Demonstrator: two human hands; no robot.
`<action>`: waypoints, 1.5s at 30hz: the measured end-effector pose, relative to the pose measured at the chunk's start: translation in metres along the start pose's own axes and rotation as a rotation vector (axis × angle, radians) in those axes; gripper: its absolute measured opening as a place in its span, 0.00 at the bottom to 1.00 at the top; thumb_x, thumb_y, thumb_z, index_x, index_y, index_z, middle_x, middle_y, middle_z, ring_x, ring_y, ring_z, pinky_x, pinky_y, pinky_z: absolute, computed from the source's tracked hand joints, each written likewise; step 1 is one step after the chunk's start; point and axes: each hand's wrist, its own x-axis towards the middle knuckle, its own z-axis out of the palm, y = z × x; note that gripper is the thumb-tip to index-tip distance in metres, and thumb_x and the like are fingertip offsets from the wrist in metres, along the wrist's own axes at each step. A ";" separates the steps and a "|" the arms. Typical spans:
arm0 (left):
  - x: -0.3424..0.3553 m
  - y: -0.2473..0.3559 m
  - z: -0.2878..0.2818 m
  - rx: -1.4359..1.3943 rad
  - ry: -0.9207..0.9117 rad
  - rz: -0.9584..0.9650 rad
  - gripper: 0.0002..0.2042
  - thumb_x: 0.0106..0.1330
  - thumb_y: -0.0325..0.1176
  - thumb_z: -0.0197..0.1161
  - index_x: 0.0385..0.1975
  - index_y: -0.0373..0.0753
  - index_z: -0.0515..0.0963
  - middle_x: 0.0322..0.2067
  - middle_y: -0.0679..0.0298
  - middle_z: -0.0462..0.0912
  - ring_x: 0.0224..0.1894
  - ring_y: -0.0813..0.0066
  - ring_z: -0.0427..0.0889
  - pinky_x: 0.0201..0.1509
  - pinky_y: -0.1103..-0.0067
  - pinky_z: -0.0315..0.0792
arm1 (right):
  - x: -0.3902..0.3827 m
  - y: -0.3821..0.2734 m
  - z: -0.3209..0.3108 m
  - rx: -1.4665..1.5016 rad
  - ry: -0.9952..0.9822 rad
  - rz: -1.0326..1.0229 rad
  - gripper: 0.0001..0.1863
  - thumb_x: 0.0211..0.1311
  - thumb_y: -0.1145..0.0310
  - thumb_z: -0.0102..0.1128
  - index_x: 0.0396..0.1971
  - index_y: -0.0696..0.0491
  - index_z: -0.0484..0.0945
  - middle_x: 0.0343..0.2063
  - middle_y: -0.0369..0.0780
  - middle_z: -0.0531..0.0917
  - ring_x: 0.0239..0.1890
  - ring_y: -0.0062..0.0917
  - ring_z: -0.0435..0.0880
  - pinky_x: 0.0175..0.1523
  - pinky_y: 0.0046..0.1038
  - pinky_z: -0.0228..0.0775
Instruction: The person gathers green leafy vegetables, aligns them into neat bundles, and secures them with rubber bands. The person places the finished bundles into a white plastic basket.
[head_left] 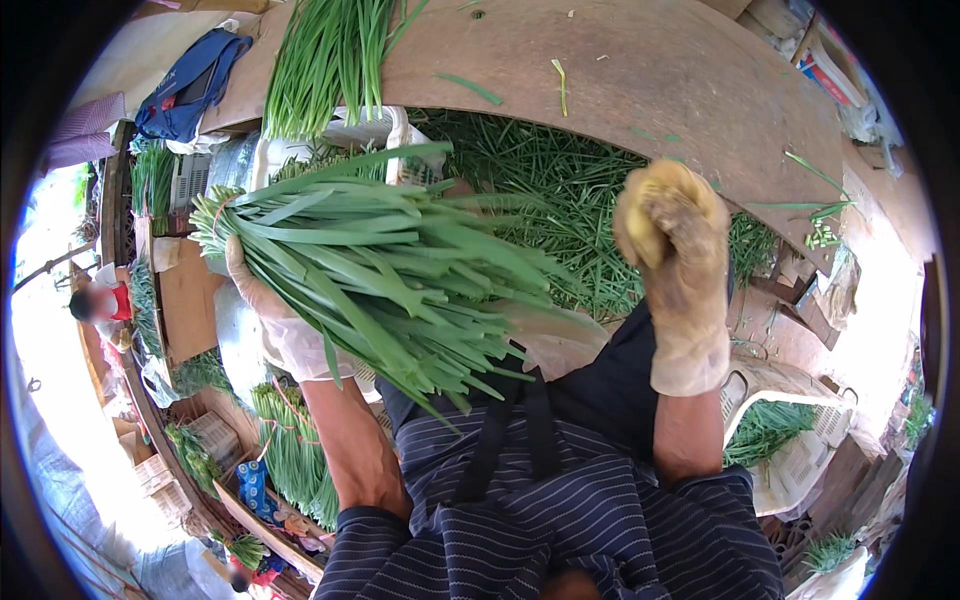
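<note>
the gloved left hand is closed near the banded end of a green leaf bundle, tips over the lap; the gloved right hand is curled, its contents indiscernible; beyond lie loose leaves and a wooden board

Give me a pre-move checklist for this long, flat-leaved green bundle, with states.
1. Left hand, in thin whitish glove, grips the long, flat-leaved green bundle: ok.
2. Thin reddish band around its pale stem end: ok.
3. Right hand, in stained yellowish glove, apart from bundle: ok.
4. Right hand empty: cannot tell, closed into a fist.
5. Brown wooden board free of green scraps: not ok, several visible.
</note>
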 end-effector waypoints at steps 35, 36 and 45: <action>-0.003 -0.015 -0.004 -0.053 0.048 0.022 0.23 0.72 0.45 0.60 0.60 0.38 0.77 0.56 0.54 0.84 0.55 0.55 0.84 0.62 0.57 0.79 | -0.006 -0.001 0.053 -0.133 -0.243 0.126 0.09 0.61 0.71 0.71 0.26 0.58 0.81 0.17 0.34 0.79 0.20 0.14 0.73 0.27 0.21 0.64; -0.003 -0.013 -0.007 -0.074 -0.005 -0.004 0.23 0.73 0.45 0.59 0.62 0.38 0.76 0.58 0.54 0.83 0.57 0.55 0.83 0.65 0.56 0.77 | -0.007 -0.007 0.059 -0.303 -0.218 0.121 0.08 0.61 0.71 0.71 0.28 0.58 0.82 0.17 0.34 0.79 0.20 0.14 0.74 0.28 0.21 0.66; -0.005 -0.022 0.001 0.011 0.109 0.045 0.25 0.70 0.47 0.61 0.60 0.37 0.78 0.54 0.53 0.85 0.53 0.53 0.86 0.59 0.56 0.81 | -0.001 -0.003 0.091 -0.771 -0.239 0.049 0.14 0.61 0.67 0.74 0.42 0.60 0.85 0.18 0.35 0.80 0.19 0.16 0.76 0.26 0.24 0.68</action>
